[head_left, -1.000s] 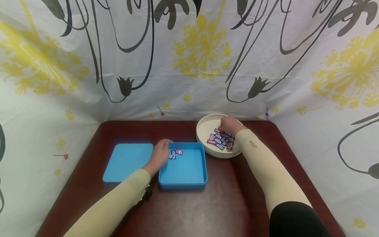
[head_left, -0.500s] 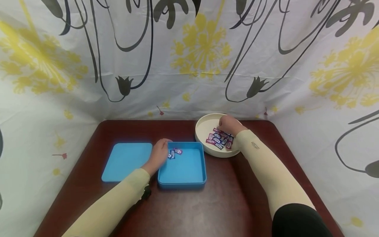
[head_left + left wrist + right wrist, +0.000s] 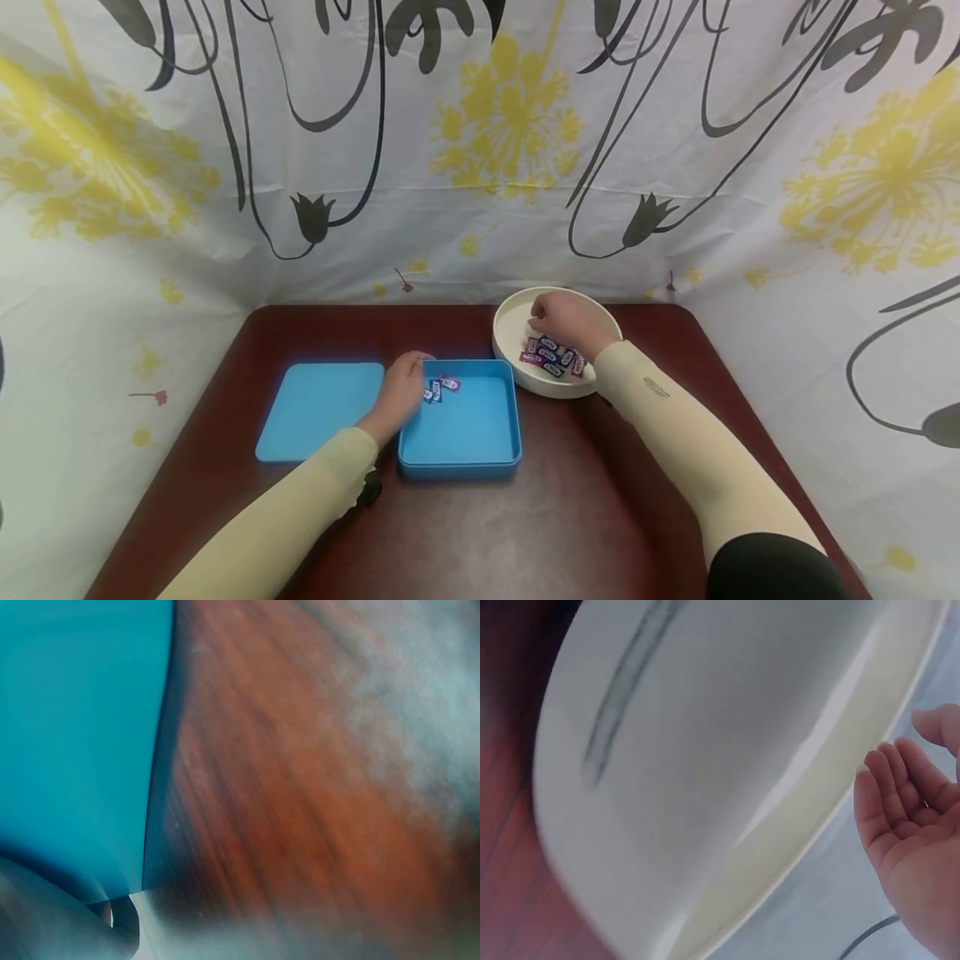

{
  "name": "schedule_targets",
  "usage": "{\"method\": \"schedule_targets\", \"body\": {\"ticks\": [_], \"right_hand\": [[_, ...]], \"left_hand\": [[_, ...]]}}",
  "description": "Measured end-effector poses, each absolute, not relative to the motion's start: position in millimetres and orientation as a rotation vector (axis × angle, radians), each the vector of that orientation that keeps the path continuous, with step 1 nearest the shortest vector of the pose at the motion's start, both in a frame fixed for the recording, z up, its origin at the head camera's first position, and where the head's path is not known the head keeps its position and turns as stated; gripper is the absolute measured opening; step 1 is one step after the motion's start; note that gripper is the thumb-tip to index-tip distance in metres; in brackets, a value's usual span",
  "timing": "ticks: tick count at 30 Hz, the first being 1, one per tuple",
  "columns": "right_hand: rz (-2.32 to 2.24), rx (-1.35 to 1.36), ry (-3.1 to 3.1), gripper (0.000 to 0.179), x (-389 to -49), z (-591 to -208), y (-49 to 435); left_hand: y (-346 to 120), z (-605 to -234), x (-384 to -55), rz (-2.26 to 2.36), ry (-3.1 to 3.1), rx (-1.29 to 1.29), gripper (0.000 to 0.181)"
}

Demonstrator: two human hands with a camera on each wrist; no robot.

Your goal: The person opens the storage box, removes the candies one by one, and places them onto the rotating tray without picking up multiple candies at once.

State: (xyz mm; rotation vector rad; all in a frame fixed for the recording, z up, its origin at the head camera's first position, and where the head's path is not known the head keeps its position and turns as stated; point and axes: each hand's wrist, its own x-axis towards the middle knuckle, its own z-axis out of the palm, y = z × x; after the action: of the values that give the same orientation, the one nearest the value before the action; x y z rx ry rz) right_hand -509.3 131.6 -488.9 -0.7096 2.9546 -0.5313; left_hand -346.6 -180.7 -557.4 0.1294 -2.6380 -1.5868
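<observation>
A square blue box (image 3: 465, 437) holds several small wrapped candies (image 3: 436, 392) near its back left corner. My left hand (image 3: 403, 390) grips the box's left side by the rim; the left wrist view catches part of it at the lower left. To the right stands a round cream bowl (image 3: 512, 325) with a pile of small wrapped candies (image 3: 551, 357) in purple and dark blue. Above the pile is my right hand (image 3: 572, 322). The right wrist view shows its fingers loosely bent and the thumb apart from them, with nothing visible between.
A flat blue lid (image 3: 321, 408) lies on the dark red-brown table (image 3: 540, 517), left of the box. Patterned white cloth (image 3: 450, 242) hangs behind the table and along both sides. The bowl stands close to the back edge.
My right hand has shifted left over the bowl and lifted slightly, after staying at the pile's far side. The left hand keeps its place on the box.
</observation>
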Motion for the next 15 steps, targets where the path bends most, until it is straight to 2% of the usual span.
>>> {"method": "schedule_targets", "body": {"ticks": [6, 15], "right_hand": [[-0.644, -0.921, 2.913, 0.018, -470.7, -477.4, 90.7], [-0.448, -1.13, 2.822, 0.028, -418.5, -474.1, 38.8]], "left_hand": [[-180.9, -556.5, -346.5, -1.588, -2.639, 0.14, 0.042], [-181.4, -557.2, -346.6, -1.573, -2.641, 0.123, 0.041]]}}
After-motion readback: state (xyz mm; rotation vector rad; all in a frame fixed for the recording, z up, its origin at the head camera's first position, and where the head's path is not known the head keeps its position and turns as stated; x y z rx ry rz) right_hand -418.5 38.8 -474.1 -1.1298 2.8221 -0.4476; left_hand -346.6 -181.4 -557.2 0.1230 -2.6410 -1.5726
